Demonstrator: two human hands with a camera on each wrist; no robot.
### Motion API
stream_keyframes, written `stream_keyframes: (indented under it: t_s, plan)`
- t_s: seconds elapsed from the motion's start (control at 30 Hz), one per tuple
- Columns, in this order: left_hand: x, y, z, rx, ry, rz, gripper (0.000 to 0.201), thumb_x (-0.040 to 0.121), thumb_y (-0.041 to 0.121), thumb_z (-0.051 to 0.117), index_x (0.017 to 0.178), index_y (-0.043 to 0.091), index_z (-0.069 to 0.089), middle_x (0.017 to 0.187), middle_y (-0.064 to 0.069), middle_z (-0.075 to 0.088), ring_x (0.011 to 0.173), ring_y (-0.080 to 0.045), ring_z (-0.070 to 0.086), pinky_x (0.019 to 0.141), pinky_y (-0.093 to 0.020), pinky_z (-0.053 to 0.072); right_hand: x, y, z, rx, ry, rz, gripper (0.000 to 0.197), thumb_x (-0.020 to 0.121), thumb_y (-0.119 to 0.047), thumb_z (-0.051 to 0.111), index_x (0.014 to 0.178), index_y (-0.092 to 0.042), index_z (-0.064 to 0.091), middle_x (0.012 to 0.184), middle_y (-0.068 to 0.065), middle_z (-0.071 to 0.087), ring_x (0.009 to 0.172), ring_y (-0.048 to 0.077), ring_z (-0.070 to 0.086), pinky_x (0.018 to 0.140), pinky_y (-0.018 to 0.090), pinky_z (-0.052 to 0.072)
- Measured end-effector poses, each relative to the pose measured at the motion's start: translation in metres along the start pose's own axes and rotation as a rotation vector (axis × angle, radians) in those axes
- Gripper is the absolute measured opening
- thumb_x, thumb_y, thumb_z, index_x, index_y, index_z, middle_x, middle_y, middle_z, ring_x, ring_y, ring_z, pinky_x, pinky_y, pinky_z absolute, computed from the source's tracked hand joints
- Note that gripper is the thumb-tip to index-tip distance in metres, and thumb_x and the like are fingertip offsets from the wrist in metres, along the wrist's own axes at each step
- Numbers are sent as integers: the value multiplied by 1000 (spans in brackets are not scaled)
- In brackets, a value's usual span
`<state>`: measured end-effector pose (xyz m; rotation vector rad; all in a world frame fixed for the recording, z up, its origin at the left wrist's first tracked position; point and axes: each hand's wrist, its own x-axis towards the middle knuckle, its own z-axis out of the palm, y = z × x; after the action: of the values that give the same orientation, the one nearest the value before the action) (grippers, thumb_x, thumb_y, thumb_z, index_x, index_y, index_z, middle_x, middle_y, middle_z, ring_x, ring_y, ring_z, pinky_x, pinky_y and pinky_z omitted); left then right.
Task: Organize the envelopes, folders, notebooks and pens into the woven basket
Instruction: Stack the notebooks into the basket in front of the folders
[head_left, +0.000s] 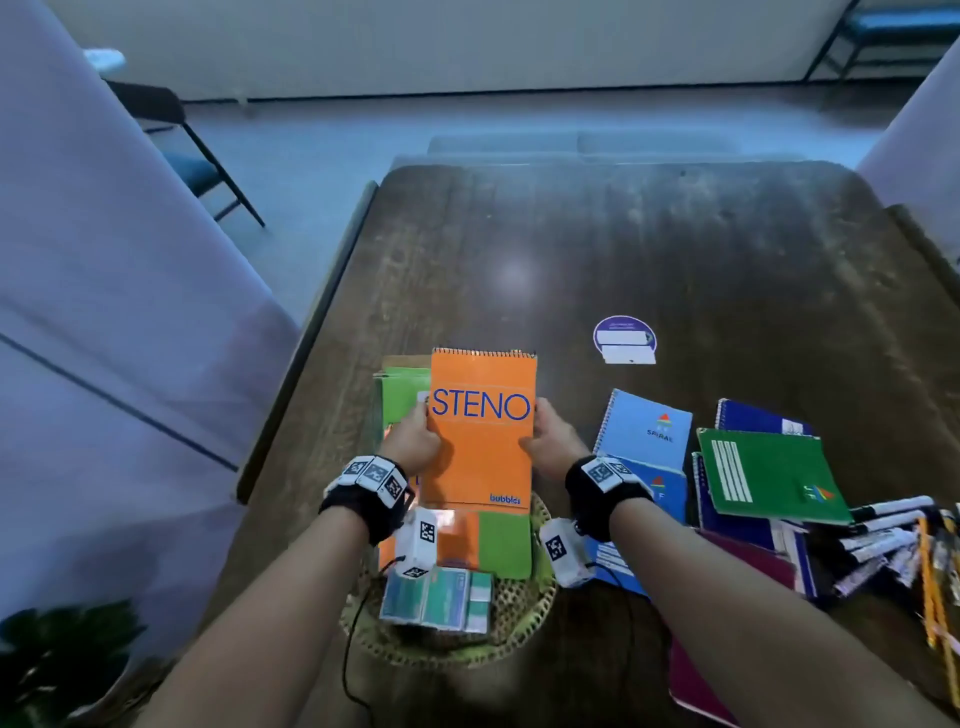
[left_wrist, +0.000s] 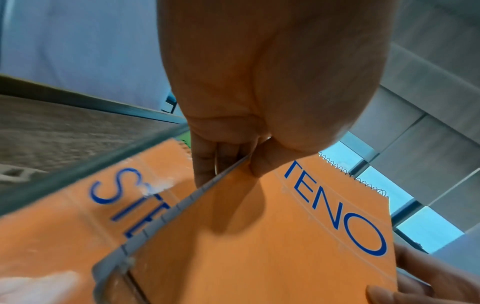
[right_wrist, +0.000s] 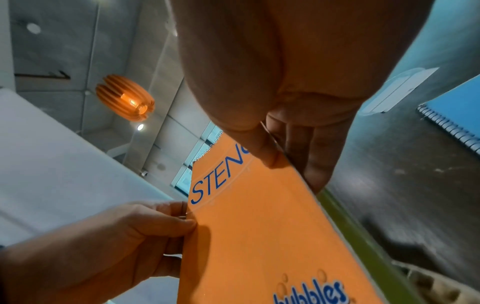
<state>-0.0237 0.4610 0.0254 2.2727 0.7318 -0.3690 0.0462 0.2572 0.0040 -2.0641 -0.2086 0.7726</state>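
An orange STENO notebook (head_left: 482, 431) stands nearly upright above the woven basket (head_left: 519, 608). My left hand (head_left: 413, 441) pinches its left edge, thumb on the cover (left_wrist: 265, 162). My right hand (head_left: 550, 441) pinches its right edge, thumb on the front (right_wrist: 259, 150). A second orange STENO notebook (left_wrist: 78, 216) stands just behind it, beside green folders (head_left: 402, 395). Inside the basket lie orange and green folders (head_left: 504, 543) and a pack of small teal cards (head_left: 436, 597).
On the dark wooden table (head_left: 623, 249), right of the basket, lie a light blue spiral notebook (head_left: 647, 428), a green notebook (head_left: 769, 475), dark blue and maroon ones, and a pile of pens (head_left: 893, 540). A round purple sticker (head_left: 625, 339) is on the table. A plant (head_left: 67, 654) sits at the lower left.
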Motion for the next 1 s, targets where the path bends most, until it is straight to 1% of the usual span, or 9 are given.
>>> stream_keyframes:
  t_s: [0.07, 0.17, 0.27, 0.33, 0.43, 0.6, 0.73, 0.9, 1.0]
  plan:
    - [-2, -24, -8, 37, 30, -36, 25, 90, 1, 43, 109, 15, 53, 115, -12, 64, 99, -29, 59, 81, -32, 45, 4, -2, 24, -58, -39, 14, 36, 92, -14, 56, 118, -37, 49, 110, -8, 68, 96, 15, 68, 87, 42, 57]
    - [-2, -51, -12, 85, 64, -74, 25, 90, 1, 48, 108, 13, 61, 116, -12, 68, 106, -30, 63, 86, -34, 49, 15, 3, 53, -171, -84, 33, 35, 90, -17, 60, 121, -31, 52, 114, -5, 69, 99, 17, 67, 90, 43, 56]
    - [2, -76, -12, 198, 57, -118, 23, 91, 7, 54, 109, 7, 68, 116, -16, 69, 108, -34, 64, 89, -38, 51, 18, 0, 75, -283, -124, 71, 21, 95, -24, 54, 115, -24, 59, 108, -1, 70, 94, 19, 68, 86, 40, 57]
    - [3, -86, -12, 286, 39, -164, 20, 90, 16, 58, 103, 7, 70, 111, -18, 70, 103, -35, 66, 81, -36, 51, 18, 0, 84, -386, -134, 100, 22, 99, -30, 50, 106, -15, 65, 101, 5, 72, 88, 22, 70, 82, 38, 59]
    - [6, -99, -11, 357, 20, -221, 21, 91, 28, 61, 96, 10, 71, 102, -15, 71, 86, -32, 66, 67, -32, 47, 22, 1, 94, -403, -75, 149, 30, 101, -31, 50, 99, -6, 67, 96, 9, 71, 87, 23, 70, 80, 37, 60]
    - [12, -107, 0, 392, 0, -242, 13, 91, 19, 58, 81, 13, 64, 100, -13, 71, 86, -31, 68, 73, -34, 56, 28, 5, 102, -394, -29, 139, 15, 99, -25, 52, 103, -13, 60, 99, 4, 66, 88, 20, 65, 81, 35, 57]
    - [17, -103, 1, 428, -40, -205, 12, 91, 20, 59, 83, 14, 64, 100, -12, 71, 84, -29, 69, 75, -34, 58, 27, 6, 105, -341, 8, 121, 7, 98, -21, 53, 104, -17, 54, 97, 1, 61, 84, 17, 62, 78, 33, 57]
    - [19, -102, 1, 518, -80, -181, 15, 91, 21, 57, 93, 11, 69, 102, -11, 71, 78, -26, 63, 69, -33, 55, 26, 0, 107, -362, -44, 127, 32, 98, -20, 57, 125, -14, 42, 104, 1, 57, 89, 18, 59, 71, 27, 48]
    - [18, -95, 3, 614, -113, -145, 16, 95, 20, 54, 93, 13, 68, 102, -9, 70, 77, -25, 60, 68, -32, 53, 29, -4, 105, -354, -82, 145, 38, 96, -26, 59, 126, -14, 39, 110, 5, 61, 93, 21, 63, 78, 34, 54]
